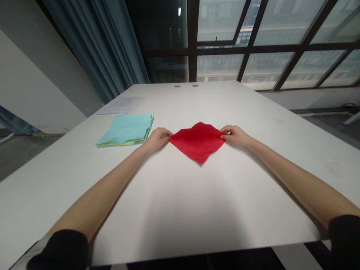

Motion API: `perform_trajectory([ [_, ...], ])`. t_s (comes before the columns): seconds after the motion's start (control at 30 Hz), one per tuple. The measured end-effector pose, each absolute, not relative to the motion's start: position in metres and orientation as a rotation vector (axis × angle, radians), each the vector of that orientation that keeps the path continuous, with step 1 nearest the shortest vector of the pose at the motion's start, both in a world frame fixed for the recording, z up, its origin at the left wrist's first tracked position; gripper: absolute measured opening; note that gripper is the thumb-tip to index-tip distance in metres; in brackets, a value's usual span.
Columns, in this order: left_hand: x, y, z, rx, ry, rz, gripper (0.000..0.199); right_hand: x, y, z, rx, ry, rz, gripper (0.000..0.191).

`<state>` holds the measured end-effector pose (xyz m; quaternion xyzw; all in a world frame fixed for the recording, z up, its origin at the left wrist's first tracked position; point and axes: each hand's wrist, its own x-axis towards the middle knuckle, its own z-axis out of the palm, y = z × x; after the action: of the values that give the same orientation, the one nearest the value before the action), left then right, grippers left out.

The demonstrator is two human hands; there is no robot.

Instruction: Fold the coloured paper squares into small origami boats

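Seemingly to keep it stretched, left hand (158,139) and right hand (235,135) pinch opposite corners of a red sheet (199,145) (creased between them)

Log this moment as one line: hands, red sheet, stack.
left hand: pinches left corner of red sheet | right hand: pinches right corner | turquoise-topped stack: on table, left of sheet

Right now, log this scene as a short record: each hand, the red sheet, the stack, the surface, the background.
Left hand: pinches the left corner of the red sheet
Right hand: pinches its right corner
Red sheet: creased, spread between both hands
Stack: turquoise on top, yellow edges showing, left of the sheet
Surface: white table
Background: blue curtain, dark-framed windows
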<state>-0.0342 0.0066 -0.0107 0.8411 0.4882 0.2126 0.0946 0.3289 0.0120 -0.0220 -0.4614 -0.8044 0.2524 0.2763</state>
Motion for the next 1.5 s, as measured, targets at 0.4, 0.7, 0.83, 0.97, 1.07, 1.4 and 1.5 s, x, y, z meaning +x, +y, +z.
perform_trajectory([
  [0.4, -0.024, -0.004, -0.003, 2.822, 1.486, 0.404, 0.030, 0.321, 0.007, -0.007, -1.170, -2.581, 0.254, 0.043],
  [0.7, 0.031, -0.030, 0.000, 2.725, 1.278, 0.428, 0.046, 0.274, -0.023, 0.003, -1.010, -2.626, 0.202, 0.036],
  [0.83, 0.038, -0.037, -0.006, 2.749, 1.309, 0.380, 0.053, 0.263, -0.030, -0.005, -1.024, -2.611, 0.204, 0.051],
  [0.97, 0.038, -0.041, -0.008, 2.769, 1.349, 0.250, 0.062, 0.260, -0.034, -0.010, -1.112, -2.667, 0.294, 0.063],
  [1.07, 0.038, -0.043, -0.008, 2.724, 1.366, 0.139, 0.066, 0.259, -0.036, -0.010, -1.181, -2.737, 0.408, 0.070],
  [1.4, 0.030, -0.040, -0.010, 2.615, 1.549, -0.026, 0.095, 0.274, -0.034, -0.009, -1.314, -2.804, 0.466, 0.088],
  [1.5, 0.027, -0.039, -0.012, 2.596, 1.591, -0.034, 0.099, 0.282, -0.031, -0.010, -1.319, -2.813, 0.487, 0.093],
])
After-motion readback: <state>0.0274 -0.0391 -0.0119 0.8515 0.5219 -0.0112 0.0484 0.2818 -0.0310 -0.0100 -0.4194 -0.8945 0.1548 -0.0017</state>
